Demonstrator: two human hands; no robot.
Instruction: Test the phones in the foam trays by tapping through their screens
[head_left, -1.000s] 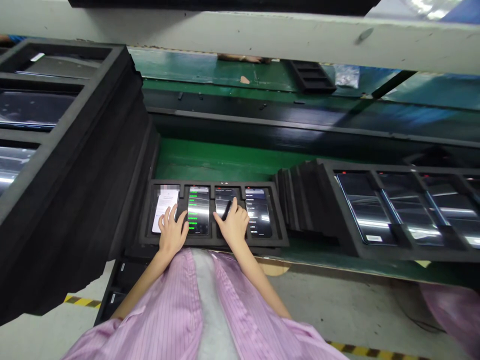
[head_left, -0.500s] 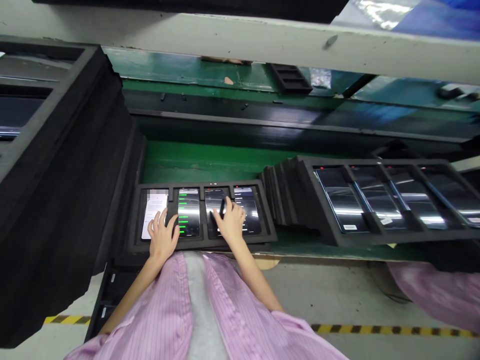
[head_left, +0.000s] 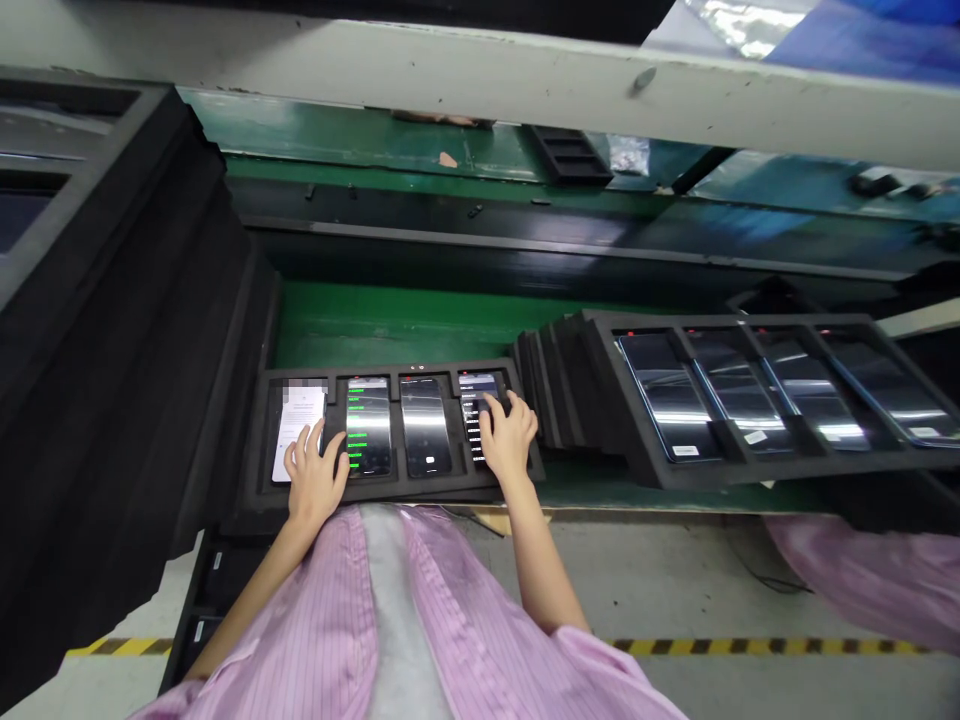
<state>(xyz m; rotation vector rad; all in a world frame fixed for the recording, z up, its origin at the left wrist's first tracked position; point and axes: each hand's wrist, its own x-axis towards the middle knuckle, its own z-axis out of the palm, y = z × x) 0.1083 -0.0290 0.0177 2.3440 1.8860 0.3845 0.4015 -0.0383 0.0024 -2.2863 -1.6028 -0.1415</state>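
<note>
In front of me a black foam tray (head_left: pixel 319 490) holds several smartphones side by side in its slots. The leftmost smartphone (head_left: pixel 289 430) shows a white screen, and my left hand (head_left: pixel 315 478) rests over its lower right part with fingers spread. Beside it lies a smartphone with green text lines (head_left: pixel 368 420). The third smartphone (head_left: pixel 425 425) has a dark screen with a small white mark low down. My right hand (head_left: pixel 510 438) is over the rightmost smartphone (head_left: pixel 471 415), which shows a list of white text; its fingers are apart, partly covering the screen.
A tall stack of black foam trays (head_left: pixel 112 330) rises at my left. On the right, another stack's top tray (head_left: pixel 664 475) carries several dark smartphones. A small black tray (head_left: pixel 571 157) lies on the far bench under a pale beam (head_left: pixel 450 75). A pink sleeve (head_left: pixel 862 580) shows at right.
My right hand has moved right, from the third smartphone to the rightmost one, uncovering the third screen. My left hand stays by the leftmost smartphone. The view has shifted slightly.
</note>
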